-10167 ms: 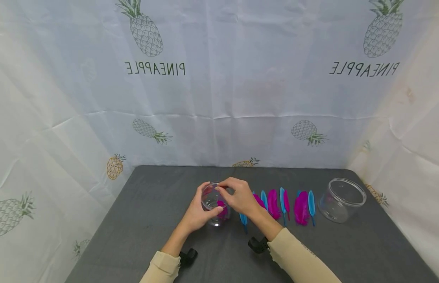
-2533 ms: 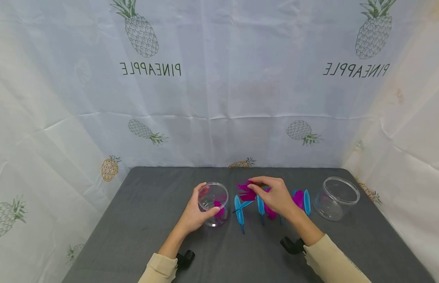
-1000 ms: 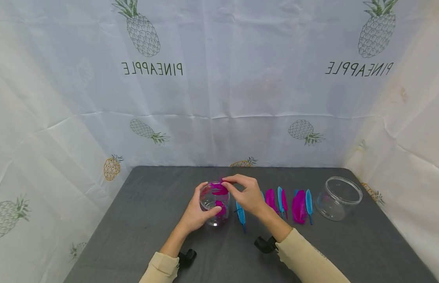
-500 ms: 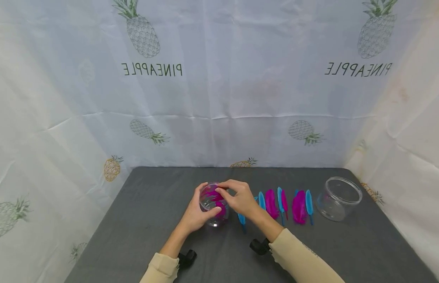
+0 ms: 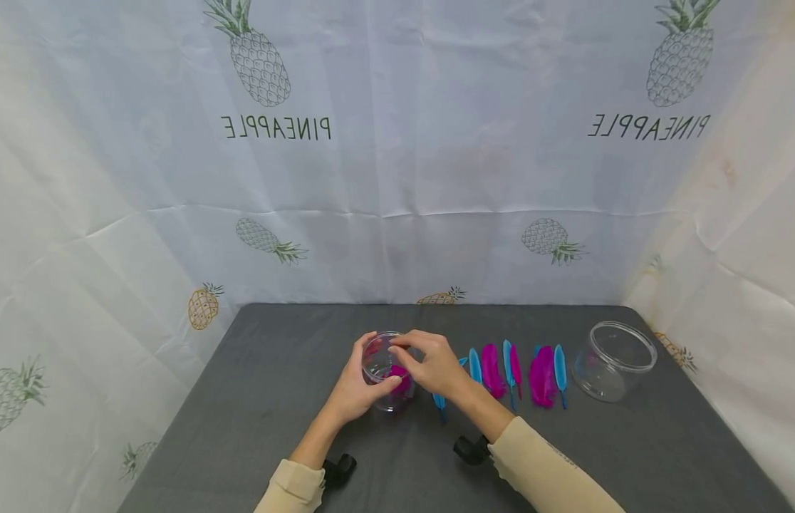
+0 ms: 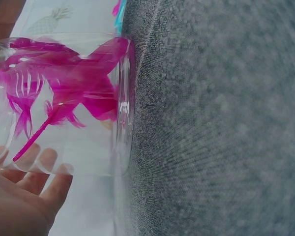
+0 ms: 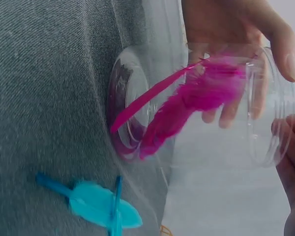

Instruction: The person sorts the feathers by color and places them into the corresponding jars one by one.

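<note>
My left hand [image 5: 357,388] grips a clear plastic jar [image 5: 390,405] standing on the dark table, fingers behind it and thumb across the near side. Inside the jar lie magenta feathers [image 6: 96,91]; one quill slants toward the mouth in the left wrist view. At the rim is my right hand [image 5: 436,363], thumb and forefinger slightly apart just over the mouth, with no feather visible between them. Close beside the jar, blue feathers [image 7: 103,202] lie crossed on the cloth, partly hidden by my right forearm in the head view.
To the right, a row of feathers continues: a magenta feather [image 5: 491,370], a wider magenta one [image 5: 541,377] and a blue feather [image 5: 560,367] among them. A second clear jar [image 5: 612,374] stands beyond the row. Behind the table hangs a pineapple-print curtain [image 5: 397,178].
My right hand brought a magenta feather from the row to the jar, lowered it through the mouth and let it go. My left hand has kept hold of the jar.
</note>
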Demonstrator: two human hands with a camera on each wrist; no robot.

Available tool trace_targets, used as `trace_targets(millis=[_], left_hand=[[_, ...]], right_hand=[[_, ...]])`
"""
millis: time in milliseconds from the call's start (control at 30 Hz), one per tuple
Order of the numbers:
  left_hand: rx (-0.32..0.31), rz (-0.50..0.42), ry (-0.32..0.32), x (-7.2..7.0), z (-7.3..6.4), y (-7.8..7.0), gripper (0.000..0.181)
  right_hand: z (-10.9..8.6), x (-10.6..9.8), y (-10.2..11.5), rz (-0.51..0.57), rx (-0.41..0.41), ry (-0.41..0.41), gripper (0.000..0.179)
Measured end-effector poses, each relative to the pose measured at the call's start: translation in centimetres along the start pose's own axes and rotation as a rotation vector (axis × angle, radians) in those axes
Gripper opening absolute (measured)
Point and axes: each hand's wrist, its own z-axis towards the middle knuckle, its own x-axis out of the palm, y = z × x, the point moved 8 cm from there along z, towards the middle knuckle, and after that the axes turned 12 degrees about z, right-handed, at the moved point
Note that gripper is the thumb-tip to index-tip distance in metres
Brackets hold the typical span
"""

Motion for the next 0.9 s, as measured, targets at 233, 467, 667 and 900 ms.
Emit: trace_targets(millis=[233, 467, 667, 900], left_hand=[[0.003, 0.0, -0.018, 0.0, 0.1, 0.0, 0.093], [-0.02, 0.008, -0.024, 0.0, 0.1, 0.1, 0.093], [-0.028, 0.011, -0.032, 0.0, 0.1, 0.2, 0.092], [-0.033, 0.022, -0.04, 0.0, 0.2, 0.4, 0.09]], right_hand=[[-0.3, -1.4, 1.3, -0.048, -0.071, 0.046, 0.016], [-0.8, -3.0, 2.0, -0.095, -0.09, 0.134, 0.013], [-1.5, -4.7, 2.5, -0.188, -0.124, 0.165, 0.014], [-2.3, -6.9, 2.9, -0.278, -0.127, 0.206, 0.017]])
